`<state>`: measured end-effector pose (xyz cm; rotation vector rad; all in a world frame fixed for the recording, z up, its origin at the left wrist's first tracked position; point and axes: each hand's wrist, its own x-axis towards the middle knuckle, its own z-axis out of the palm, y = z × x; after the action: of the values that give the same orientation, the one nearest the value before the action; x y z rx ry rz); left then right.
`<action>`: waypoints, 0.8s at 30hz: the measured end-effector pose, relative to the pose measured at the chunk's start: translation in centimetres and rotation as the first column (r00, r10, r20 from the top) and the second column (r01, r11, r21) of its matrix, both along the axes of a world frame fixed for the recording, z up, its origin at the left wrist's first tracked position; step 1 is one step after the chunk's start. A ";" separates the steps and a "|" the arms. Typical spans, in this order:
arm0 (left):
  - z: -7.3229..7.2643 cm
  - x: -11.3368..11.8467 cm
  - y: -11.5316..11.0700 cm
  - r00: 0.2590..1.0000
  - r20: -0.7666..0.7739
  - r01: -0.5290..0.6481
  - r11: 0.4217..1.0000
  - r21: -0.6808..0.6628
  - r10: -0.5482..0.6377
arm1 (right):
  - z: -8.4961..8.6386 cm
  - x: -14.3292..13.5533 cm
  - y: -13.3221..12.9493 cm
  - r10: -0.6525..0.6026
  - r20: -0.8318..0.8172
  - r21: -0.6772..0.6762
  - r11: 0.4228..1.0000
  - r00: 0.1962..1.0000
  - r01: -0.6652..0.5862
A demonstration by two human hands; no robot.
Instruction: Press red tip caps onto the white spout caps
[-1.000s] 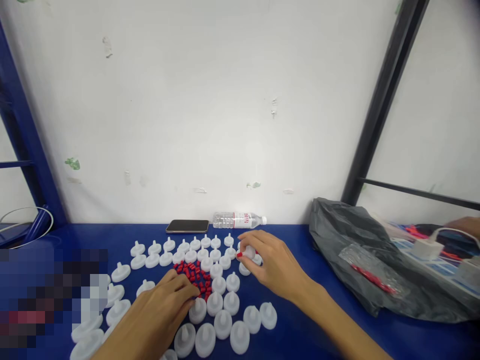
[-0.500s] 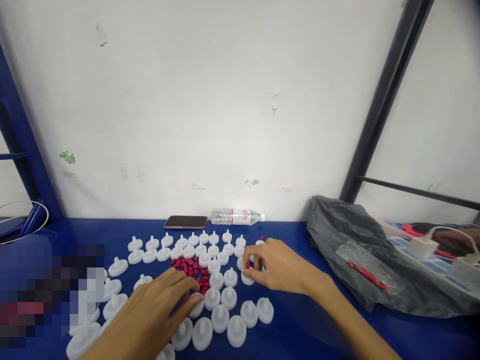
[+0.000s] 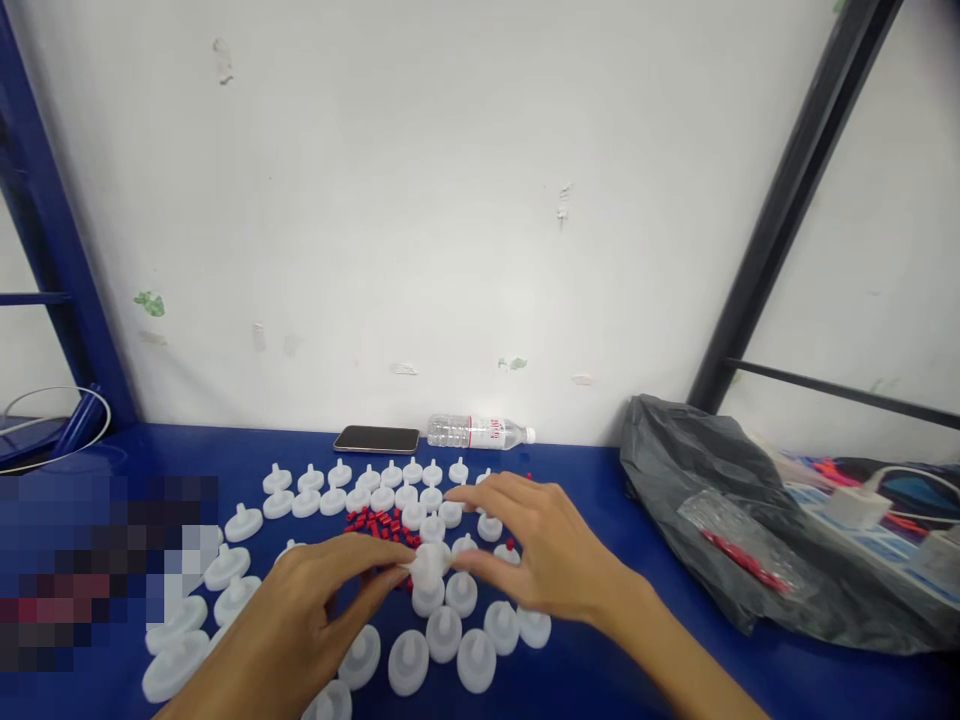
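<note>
My left hand (image 3: pixel 330 590) pinches a white spouted cap (image 3: pixel 429 562) between thumb and fingertips, lifted over the other caps. My right hand (image 3: pixel 536 550) is just to its right, thumb and fingers apart, the thumb close to the held cap; whether they touch I cannot tell. Many more white spouted caps (image 3: pixel 409 662) stand spout up on the blue table. Small red pieces (image 3: pixel 382 525) lie in a pile among them, partly behind my left hand. A red tip (image 3: pixel 510 545) tops the spout of one cap, partly visible under my right hand.
Along the wall lie a phone (image 3: pixel 376 439) and a clear plastic bottle (image 3: pixel 480 431) on its side. To the right, a clear bag of red pieces (image 3: pixel 746 560) rests on a dark grey plastic sheet (image 3: pixel 675 450). Beyond it is a white charger (image 3: pixel 859 500) with a cable.
My left hand has picked up a white cap and brought it right. My right hand has let go of the red piece, now on a cap's spout, and opened toward the held cap.
</note>
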<state>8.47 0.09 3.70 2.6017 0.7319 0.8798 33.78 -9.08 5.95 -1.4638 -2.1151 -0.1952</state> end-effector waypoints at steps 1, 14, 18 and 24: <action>0.2 0.1 -0.2 1.000 0.015 0.002 1.000 -0.009 -0.002 | -0.3 -0.5 0.1 0.047 -0.005 0.010 0.999 0.999 -0.047; -1.7 -0.1 2.0 0.990 -0.140 0.009 0.999 0.032 -0.005 | -1.3 -0.7 0.6 0.129 -0.053 0.125 0.985 0.990 -0.121; -1.8 0.0 2.2 0.944 -0.330 0.023 0.999 0.022 -0.014 | -1.2 -0.3 0.7 0.093 0.037 0.121 0.988 0.995 -0.097; -1.1 0.7 1.6 0.865 -0.500 -0.027 0.999 0.042 0.045 | -1.3 -0.6 0.7 0.119 0.071 0.116 0.985 0.990 -0.127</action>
<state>9.18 1.65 2.63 2.8841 0.8976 0.2067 33.19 -8.41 4.66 -1.2685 -2.1962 -0.3203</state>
